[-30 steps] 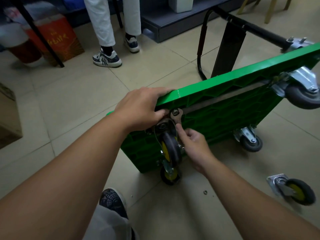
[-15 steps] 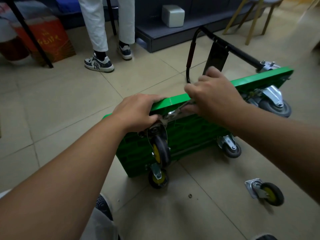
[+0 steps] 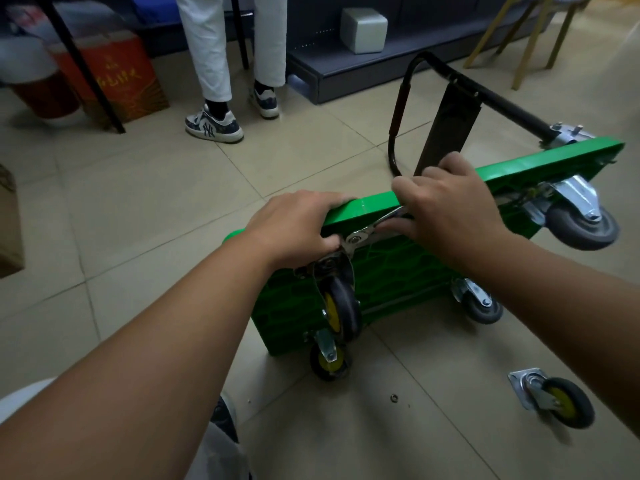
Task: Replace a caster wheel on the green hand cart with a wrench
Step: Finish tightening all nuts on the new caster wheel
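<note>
The green hand cart (image 3: 408,268) stands on its long edge, underside toward me. A yellow-hubbed caster wheel (image 3: 341,308) sits at its upper near corner. My left hand (image 3: 294,225) grips the cart's top edge just above that caster. A silver wrench (image 3: 372,228) has its head on a bolt of the caster plate. My right hand (image 3: 446,213) grips the wrench handle against the cart's top edge. Another yellow-hubbed caster (image 3: 327,358) is at the lower near corner. A loose caster (image 3: 554,400) lies on the floor to the right.
Grey-wheeled casters (image 3: 581,223) (image 3: 479,304) sit at the cart's far end, with the black folded handle (image 3: 450,109) behind. A small nut (image 3: 393,397) lies on the tiles. A person in white trousers (image 3: 221,46) stands behind, beside a red box (image 3: 114,77).
My right hand rose from below the caster to the wrench handle at the cart's top edge. The wrench swung from upright to lying along the edge. My left hand kept its grip.
</note>
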